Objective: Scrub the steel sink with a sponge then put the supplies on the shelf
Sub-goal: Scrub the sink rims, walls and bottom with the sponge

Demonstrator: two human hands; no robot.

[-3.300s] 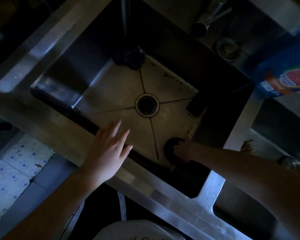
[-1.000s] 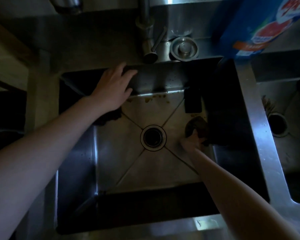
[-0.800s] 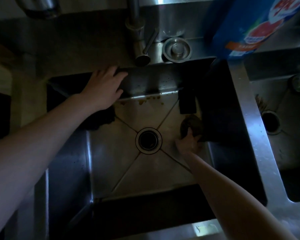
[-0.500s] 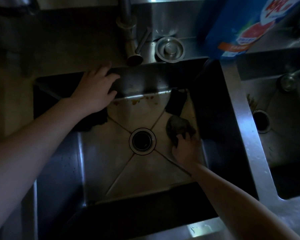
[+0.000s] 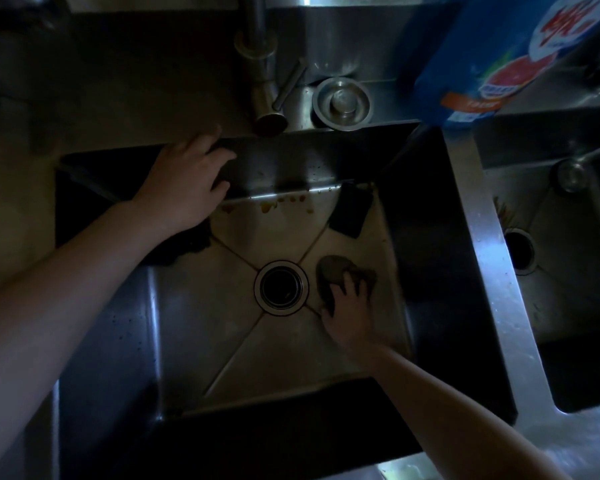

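I've got the right hand (image 5: 349,311) pressed down over the sponge (image 5: 336,276) on the sink (image 5: 222,327) floor just right of the drain (image 5: 280,287), stains (image 5: 284,202) lying straight ahead by the back wall, left hand (image 5: 187,188) open, bracing on it.

Dark block (image 5: 350,213) near sponge (image 5: 336,276)
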